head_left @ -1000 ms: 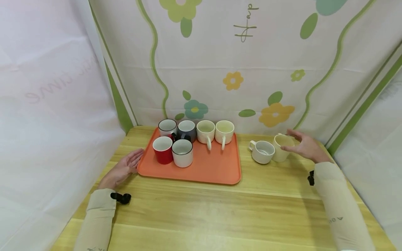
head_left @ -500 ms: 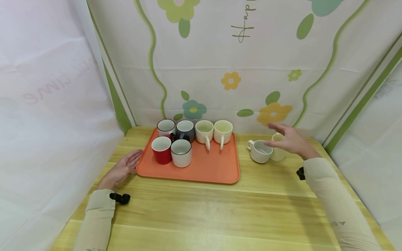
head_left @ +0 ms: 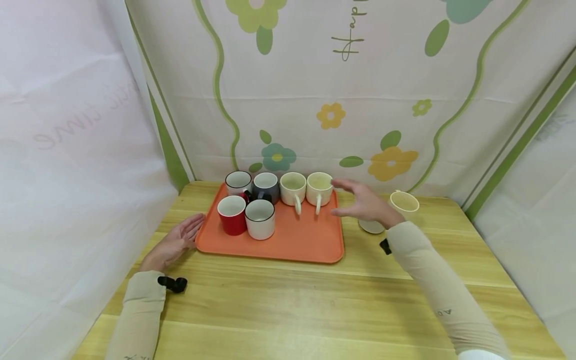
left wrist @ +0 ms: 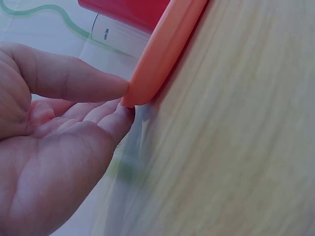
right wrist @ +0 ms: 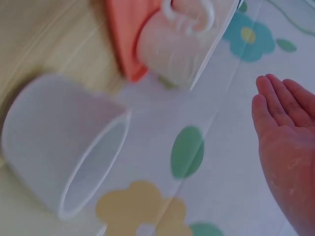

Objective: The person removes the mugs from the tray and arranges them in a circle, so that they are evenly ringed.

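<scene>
My left hand (head_left: 177, 240) touches the left edge of the orange tray (head_left: 306, 240), its fingers extended; the left wrist view shows fingertips right at the tray's rim (left wrist: 155, 59). My right hand (head_left: 365, 204) is open with nothing in it, thumb and fingers spread close to the cream mug (head_left: 318, 187) at the tray's right end. Beside that mug stands another cream mug (head_left: 292, 187). Under the right hand is a low white cup (head_left: 371, 227), mostly hidden in the head view but plain in the right wrist view as a white cup (right wrist: 59, 142).
The tray also carries a red mug (head_left: 233, 217), a white mug with a dark rim (head_left: 260, 222), a dark grey mug (head_left: 266, 185) and a black-rimmed white mug (head_left: 238, 184). A pale yellow mug (head_left: 404, 201) stands right of the tray. A printed cloth (head_left: 288, 75) hangs behind.
My right hand has left the pale yellow mug and moved left, past the low white cup, to the tray's right edge. My left hand stays at the tray.
</scene>
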Demonstrator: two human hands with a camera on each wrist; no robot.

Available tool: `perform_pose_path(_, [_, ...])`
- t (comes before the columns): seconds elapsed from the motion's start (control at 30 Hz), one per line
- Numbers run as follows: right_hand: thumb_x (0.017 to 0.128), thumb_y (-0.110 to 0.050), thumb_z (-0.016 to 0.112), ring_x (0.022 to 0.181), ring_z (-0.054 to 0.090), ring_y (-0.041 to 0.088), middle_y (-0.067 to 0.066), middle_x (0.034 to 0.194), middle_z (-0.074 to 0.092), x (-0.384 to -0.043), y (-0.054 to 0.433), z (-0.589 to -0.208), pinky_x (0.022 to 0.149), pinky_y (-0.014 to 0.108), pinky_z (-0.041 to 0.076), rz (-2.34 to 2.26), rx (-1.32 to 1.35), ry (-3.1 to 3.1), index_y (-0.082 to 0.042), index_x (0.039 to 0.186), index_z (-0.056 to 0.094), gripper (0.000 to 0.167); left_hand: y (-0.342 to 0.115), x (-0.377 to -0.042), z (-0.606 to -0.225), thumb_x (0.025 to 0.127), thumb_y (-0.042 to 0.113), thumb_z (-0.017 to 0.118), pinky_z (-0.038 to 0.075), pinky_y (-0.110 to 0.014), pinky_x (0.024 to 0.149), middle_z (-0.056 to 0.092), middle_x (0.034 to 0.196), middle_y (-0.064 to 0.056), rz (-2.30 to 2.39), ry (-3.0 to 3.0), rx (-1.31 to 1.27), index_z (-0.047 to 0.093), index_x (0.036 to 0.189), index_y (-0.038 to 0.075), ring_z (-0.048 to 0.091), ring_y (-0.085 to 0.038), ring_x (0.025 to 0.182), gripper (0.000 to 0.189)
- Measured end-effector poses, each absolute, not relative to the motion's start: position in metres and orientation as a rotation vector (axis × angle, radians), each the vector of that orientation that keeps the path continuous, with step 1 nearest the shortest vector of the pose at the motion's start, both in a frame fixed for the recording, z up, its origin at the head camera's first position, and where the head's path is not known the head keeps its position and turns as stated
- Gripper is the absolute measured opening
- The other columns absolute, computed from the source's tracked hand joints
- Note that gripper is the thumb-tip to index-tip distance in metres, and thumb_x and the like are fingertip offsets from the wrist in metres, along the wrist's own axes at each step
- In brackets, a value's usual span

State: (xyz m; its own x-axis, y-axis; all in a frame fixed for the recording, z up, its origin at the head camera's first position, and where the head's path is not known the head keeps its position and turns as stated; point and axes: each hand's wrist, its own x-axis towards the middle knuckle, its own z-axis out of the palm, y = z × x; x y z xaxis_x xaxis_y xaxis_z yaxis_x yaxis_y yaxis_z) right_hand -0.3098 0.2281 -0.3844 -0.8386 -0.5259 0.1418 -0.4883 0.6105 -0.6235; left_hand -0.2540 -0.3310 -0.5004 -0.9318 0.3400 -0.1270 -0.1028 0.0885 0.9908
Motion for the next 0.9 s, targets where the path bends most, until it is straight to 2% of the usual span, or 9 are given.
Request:
perform_pose_path(0.27, [0.082, -0.04, 0.089, 0.151, 0.049, 0.033, 0.012, 0.162, 0.052, -0.313, 0.158, -0.4, 0.125, 0.054, 0.041, -1.085, -1.001, 2.689, -0.005, 0.157, 0.049, 0.092, -0.33, -0.254, -0.5, 0.083, -0.028, 0.048, 0.04, -0.017, 0.117, 0.001, 0.179, -0.019, 1.919, 2.047, 0.24, 0.002, 0.17, 0.004, 0.001, -0.042, 0.165, 0.103])
perform_pose_path(0.47, [0.083, -0.037, 0.089, 0.15, 0.051, 0.03, 0.012, 0.161, 0.053, -0.311, 0.115, -0.418, 0.125, 0.053, 0.041, -1.121, -1.027, 2.636, -0.007, 0.157, 0.05, 0.089, -0.33, -0.255, -0.501, 0.083, -0.027, 0.049, 0.042, -0.016, 0.116, 0.0, 0.178, -0.02, 1.924, 2.038, 0.253, 0.002, 0.17, 0.003, 0.0, -0.042, 0.164, 0.104])
perform_pose_path(0.6, [0.082, -0.036, 0.09, 0.149, 0.052, 0.027, 0.012, 0.16, 0.054, -0.311, 0.093, -0.431, 0.126, 0.049, 0.04, -1.21, -0.972, 2.609, -0.006, 0.156, 0.05, 0.089, -0.331, -0.255, -0.502, 0.081, -0.027, 0.049, 0.041, -0.014, 0.115, 0.0, 0.179, -0.02, 1.913, 2.048, 0.247, 0.002, 0.17, 0.003, 0.001, -0.041, 0.165, 0.105])
perform_pose_path(0.73, [0.081, -0.045, 0.09, 0.147, 0.053, 0.026, 0.009, 0.157, 0.057, -0.311, 0.078, -0.443, 0.124, 0.047, 0.043, -1.253, -0.889, 2.637, -0.007, 0.155, 0.052, 0.092, -0.331, -0.255, -0.502, 0.081, -0.027, 0.048, 0.041, -0.012, 0.114, 0.0, 0.179, -0.02, 1.918, 2.048, 0.243, 0.002, 0.17, 0.004, 0.001, -0.041, 0.165, 0.105])
perform_pose_path(0.9, [0.078, -0.048, 0.091, 0.143, 0.055, 0.031, 0.01, 0.155, 0.058, -0.309, 0.063, -0.455, 0.119, 0.05, 0.048, -1.294, -0.79, 2.675, -0.006, 0.154, 0.053, 0.095, -0.331, -0.255, -0.503, 0.081, -0.028, 0.047, 0.039, -0.016, 0.117, 0.001, 0.179, -0.02, 1.924, 2.048, 0.249, 0.003, 0.17, 0.004, 0.001, -0.041, 0.165, 0.105])
